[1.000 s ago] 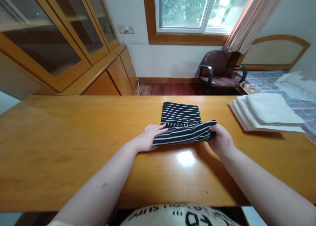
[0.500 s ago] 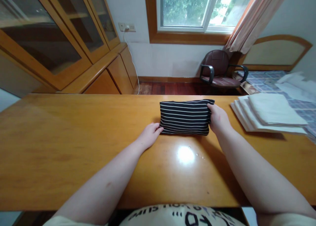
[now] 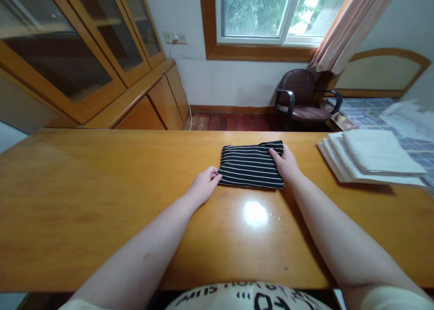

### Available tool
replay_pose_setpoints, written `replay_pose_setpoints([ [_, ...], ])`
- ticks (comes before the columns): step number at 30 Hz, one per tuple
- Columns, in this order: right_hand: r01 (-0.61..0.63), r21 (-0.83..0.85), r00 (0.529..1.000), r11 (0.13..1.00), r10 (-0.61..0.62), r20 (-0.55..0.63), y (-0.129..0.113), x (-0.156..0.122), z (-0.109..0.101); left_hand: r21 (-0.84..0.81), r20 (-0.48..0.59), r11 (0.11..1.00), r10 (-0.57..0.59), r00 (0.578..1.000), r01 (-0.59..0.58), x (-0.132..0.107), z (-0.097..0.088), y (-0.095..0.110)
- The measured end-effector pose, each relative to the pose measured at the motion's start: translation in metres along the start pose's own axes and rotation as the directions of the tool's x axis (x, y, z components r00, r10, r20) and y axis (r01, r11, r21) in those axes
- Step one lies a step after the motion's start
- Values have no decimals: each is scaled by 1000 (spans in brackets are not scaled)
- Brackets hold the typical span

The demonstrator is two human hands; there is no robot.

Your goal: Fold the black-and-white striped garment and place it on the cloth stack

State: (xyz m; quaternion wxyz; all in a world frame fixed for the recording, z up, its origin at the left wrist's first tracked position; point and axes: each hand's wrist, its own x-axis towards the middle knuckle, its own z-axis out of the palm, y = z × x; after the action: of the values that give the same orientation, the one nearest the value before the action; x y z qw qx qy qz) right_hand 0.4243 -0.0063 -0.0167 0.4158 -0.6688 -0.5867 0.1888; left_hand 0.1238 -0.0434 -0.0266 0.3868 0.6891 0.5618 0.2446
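A flat black pouch-like cloth (image 3: 249, 167) with thin white stripes lies on the wooden table in front of me; whether it is a pouch or a folded piece I cannot tell. My left hand (image 3: 206, 183) pinches its near left corner between thumb and fingers. At the right edge, my right hand (image 3: 286, 163) grips the cloth, thumb on top and fingers behind and hidden. The upper right corner is raised a little and creased, while the near edge rests along the tabletop.
The wooden table (image 3: 101, 201) spans the view. To the right sits a stack of folded white cloths (image 3: 379, 154). Beyond the table are a maroon armchair (image 3: 300, 93), a bed (image 3: 366, 109) and a glass-door cabinet (image 3: 101, 91).
The striped cloth has tipped down from a more upright, bulky shape to a flatter one. My right hand has moved left with its edge; my left hand has barely moved.
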Motion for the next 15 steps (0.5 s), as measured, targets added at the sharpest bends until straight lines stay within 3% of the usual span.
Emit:
replay_pose_setpoints([
  [2, 21, -46, 1000, 999, -21, 7, 3, 5, 5, 41, -7, 999, 4, 1000, -4, 1, 0, 0],
  [8, -112, -317, 987, 942, 141, 71, -9, 16, 18, 192, -83, 978, -66, 994, 81, -1, -3, 11],
  [15, -19, -575, 969, 818, 157, 191, -20, 8, 27, 324, -119, 930, -143, 982, 175, -7, -7, 17],
])
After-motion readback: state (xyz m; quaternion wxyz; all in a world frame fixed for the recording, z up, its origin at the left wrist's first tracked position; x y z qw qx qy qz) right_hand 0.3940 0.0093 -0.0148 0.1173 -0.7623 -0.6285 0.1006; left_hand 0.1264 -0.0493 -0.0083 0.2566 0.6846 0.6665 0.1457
